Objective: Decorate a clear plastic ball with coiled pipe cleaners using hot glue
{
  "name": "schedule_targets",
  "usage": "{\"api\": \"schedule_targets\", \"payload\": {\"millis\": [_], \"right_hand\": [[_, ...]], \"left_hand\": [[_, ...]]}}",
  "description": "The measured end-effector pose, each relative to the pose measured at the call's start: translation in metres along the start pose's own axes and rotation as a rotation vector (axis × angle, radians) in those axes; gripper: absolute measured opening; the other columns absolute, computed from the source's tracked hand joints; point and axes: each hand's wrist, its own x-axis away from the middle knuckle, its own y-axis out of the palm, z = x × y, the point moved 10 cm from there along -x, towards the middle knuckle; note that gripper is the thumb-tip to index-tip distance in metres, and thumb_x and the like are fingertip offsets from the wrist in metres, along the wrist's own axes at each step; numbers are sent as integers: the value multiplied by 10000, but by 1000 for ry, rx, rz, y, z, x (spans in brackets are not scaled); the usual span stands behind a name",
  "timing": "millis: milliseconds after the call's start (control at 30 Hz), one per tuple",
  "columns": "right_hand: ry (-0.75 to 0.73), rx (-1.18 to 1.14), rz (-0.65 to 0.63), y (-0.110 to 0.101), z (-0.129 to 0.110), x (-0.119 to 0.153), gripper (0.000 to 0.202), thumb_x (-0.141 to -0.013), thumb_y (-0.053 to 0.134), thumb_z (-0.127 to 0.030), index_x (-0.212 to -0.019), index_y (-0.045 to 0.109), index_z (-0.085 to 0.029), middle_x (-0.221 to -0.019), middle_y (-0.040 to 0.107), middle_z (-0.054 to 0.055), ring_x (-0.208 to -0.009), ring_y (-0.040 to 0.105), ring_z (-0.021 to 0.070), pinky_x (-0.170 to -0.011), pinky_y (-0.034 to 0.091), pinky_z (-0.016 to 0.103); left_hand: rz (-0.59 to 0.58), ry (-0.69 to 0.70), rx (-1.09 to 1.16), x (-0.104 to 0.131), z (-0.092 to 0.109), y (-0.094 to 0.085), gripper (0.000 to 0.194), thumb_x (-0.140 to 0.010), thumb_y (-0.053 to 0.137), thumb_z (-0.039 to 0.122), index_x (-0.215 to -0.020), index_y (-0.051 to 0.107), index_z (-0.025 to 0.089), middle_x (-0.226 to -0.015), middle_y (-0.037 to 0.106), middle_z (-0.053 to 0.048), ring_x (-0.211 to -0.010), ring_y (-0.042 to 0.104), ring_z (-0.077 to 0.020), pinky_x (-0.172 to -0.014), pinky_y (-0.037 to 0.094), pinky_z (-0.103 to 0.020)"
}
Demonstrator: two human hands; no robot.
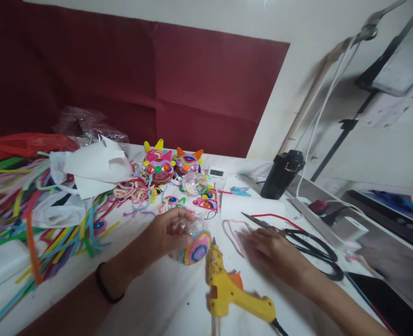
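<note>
My left hand (167,235) is closed around a clear plastic ball (192,227). On the ball's near side is a round patch (196,248) of coiled pipe cleaner in blue, purple, pink and yellow. To the right, my right hand (271,247) is low over the white table, its fingers curled at a bent pink pipe cleaner (235,238); the fingertips are partly hidden and slightly blurred. Black-handled scissors (297,238) lie just beyond and beside that hand. Between my hands rests a yellow hot glue gun (227,289), its nozzle pointing away from me.
Many loose pipe cleaners (62,233) cover the left side, with white paper (97,168) on them. Finished decorated balls (159,171) stand at the back, near another clear ball (194,183). At right are a black flask (281,175), a power strip (332,228) and a dark phone (385,298).
</note>
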Motion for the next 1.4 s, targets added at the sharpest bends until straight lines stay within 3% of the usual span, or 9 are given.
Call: {"api": "schedule_targets", "payload": {"millis": [233, 367, 500, 600, 767, 833, 1000, 1200, 1400], "right_hand": [[-37, -42, 50, -28, -4, -13, 273, -903, 533, -7, -981, 737, -172, -999, 781, 115, -926, 730, 238, -800, 580, 342], [-219, -26, -42, -16, -28, -24, 420, -881, 541, 54, -1129, 743, -218, -1208, 739, 112, -1087, 676, 232, -909, 536, 364], [-358, 24, -126, 3, -40, -30, 272, -923, 593, -45, -983, 789, -224, -1228, 733, 131, -1133, 646, 295, -930, 487, 473], [-397, 34, -127, 4, -39, -33, 265, -950, 550, -53, -929, 780, -184, -1266, 720, 161, -1245, 587, 329, -958, 447, 506], [-424, -1, -160, -3, -37, -29, 353, -927, 554, -41, -1222, 701, -166, -1358, 688, 146, -1293, 573, 294, -1025, 405, 475], [-430, -17, -185, -2, -37, -27, 304, -933, 591, -85, -1183, 722, -199, -1345, 702, 120, -1289, 576, 293, -1014, 400, 467], [-446, -63, -214, 7, -37, -26, 215, -973, 587, -129, -882, 759, -219, -1159, 774, 84, -1139, 647, 255, -937, 402, 420], [-324, -157, -117, -7, -28, -28, 303, -1036, 449, -143, -1039, 751, -162, -861, 723, 108, -774, 659, 219, -702, 451, 322], [-243, -356, 4, -34, -48, -32, 396, -1076, 356, -288, -1081, 720, -133, -867, 645, 119, -752, 599, 235, -687, 448, 345]], "left_hand": [[-11, -5, 5, 2, 6, 4, 518, -643, 826, 282, -1103, 589, 251, -741, 580, 62, -627, 519, -146, -519, 367, -212], [40, -45, -29, 4, 5, 0, 628, -632, 817, 284, -1204, 557, 263, -735, 579, 59, -593, 504, -142, -489, 373, -209], [54, -29, -23, 3, 5, -2, 656, -632, 822, 251, -1235, 566, 267, -723, 583, 55, -595, 526, -146, -496, 380, -212], [42, -40, 8, 3, 3, -3, 677, -646, 831, 266, -1263, 554, 271, -773, 612, 42, -641, 563, -160, -510, 398, -215], [24, -53, 27, 1, -2, -4, 696, -656, 857, 309, -1278, 549, 263, -891, 679, -10, -763, 621, -204, -565, 441, -231], [13, -56, 9, 0, -4, -5, 718, -661, 867, 332, -1298, 542, 269, -873, 675, -7, -747, 613, -199, -563, 442, -228], [43, -57, -45, 0, -2, -8, 707, -658, 875, 319, -1292, 565, 282, -815, 641, 16, -699, 585, -175, -549, 454, -217], [31, -60, 5, 1, -4, -7, 723, -642, 882, 337, -1283, 555, 270, -860, 661, -9, -737, 620, -203, -549, 467, -228], [23, -44, 10, -2, -11, -10, 662, -630, 881, 316, -1221, 588, 257, -905, 698, -16, -776, 645, -227, -587, 463, -259]]}}
